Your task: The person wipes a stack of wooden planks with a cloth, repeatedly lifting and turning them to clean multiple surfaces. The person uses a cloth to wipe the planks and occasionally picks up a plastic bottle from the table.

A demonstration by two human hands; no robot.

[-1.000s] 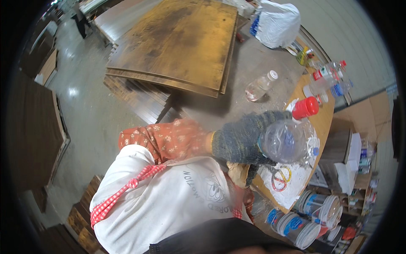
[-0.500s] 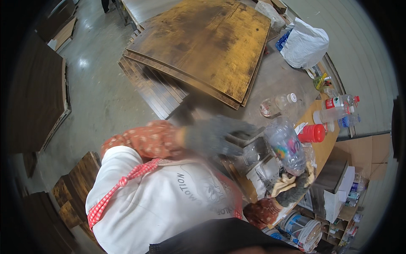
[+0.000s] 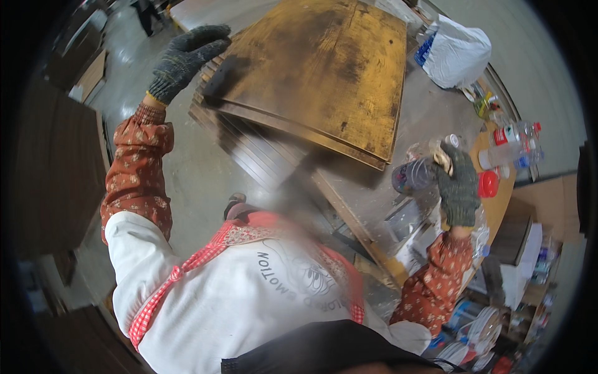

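My left hand [image 3: 190, 61], in a dark grey knit glove, is raised past the left corner of the top wooden board [image 3: 317, 75]. Its fingers are stretched out and hold nothing. My right hand [image 3: 460, 190], gloved alike, is over the right side of the table. It is closed on a crumpled beige cloth [image 3: 443, 160] and the end of a clear plastic bottle [image 3: 414, 175]. That bottle lies tilted, pointing left toward the boards; its far end is blurred. The board has a worn yellow-brown face with dark patches and rests on a stack.
A white plastic bag [image 3: 460, 53] stands at the far right of the table. Several clear bottles [image 3: 514, 133] and a red-lidded container [image 3: 488, 184] line the right edge. Buckets [image 3: 479, 327] stand below at lower right. A person's legs [image 3: 146, 15] show far left.
My left hand has swung from the middle up to the far left. My right hand has moved up and away with the cloth and bottle. The view has shifted slightly.
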